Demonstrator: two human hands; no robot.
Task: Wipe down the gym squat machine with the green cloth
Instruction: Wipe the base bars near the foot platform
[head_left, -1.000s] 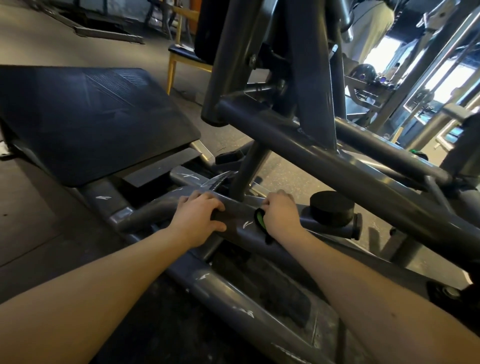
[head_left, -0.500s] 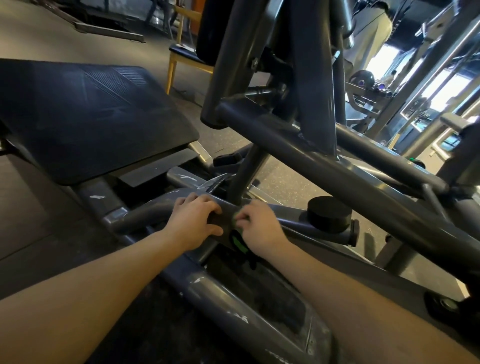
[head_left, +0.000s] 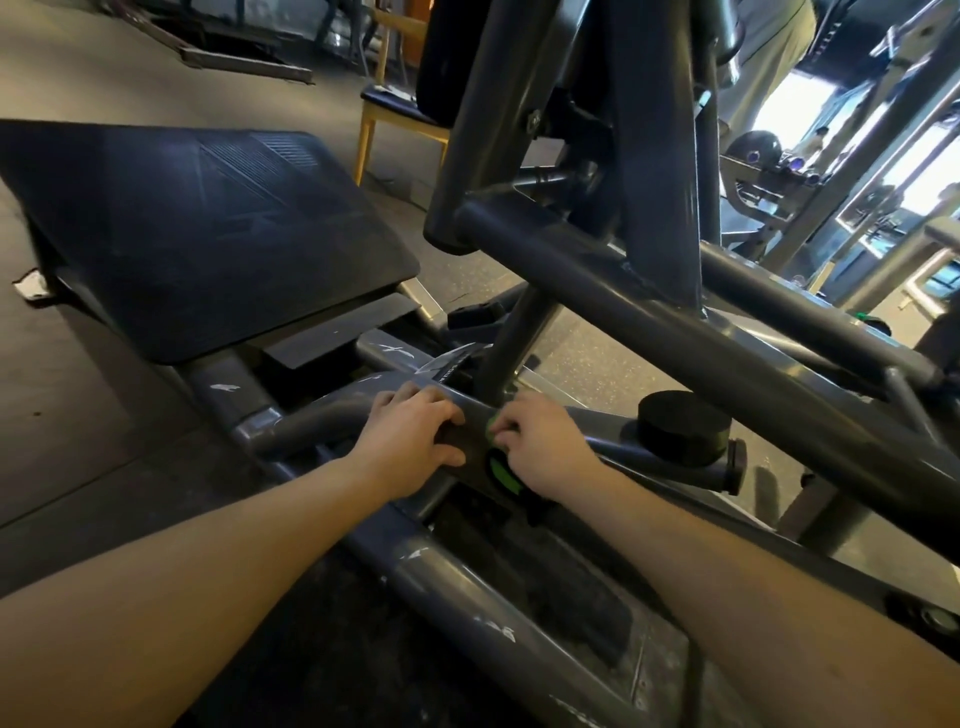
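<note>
The floor (head_left: 587, 353) is speckled grey, with dark matting (head_left: 78, 441) at the left. The squat machine (head_left: 467, 587) stands on it on grey tubes, a wooden chair (head_left: 395, 119) stands farther back, and a white scrap (head_left: 31, 286) lies on the matting.

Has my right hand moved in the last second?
Yes. The right hand, gripping the green cloth, slid left along the crossbar, away from the round black bumper, toward the left hand.
</note>
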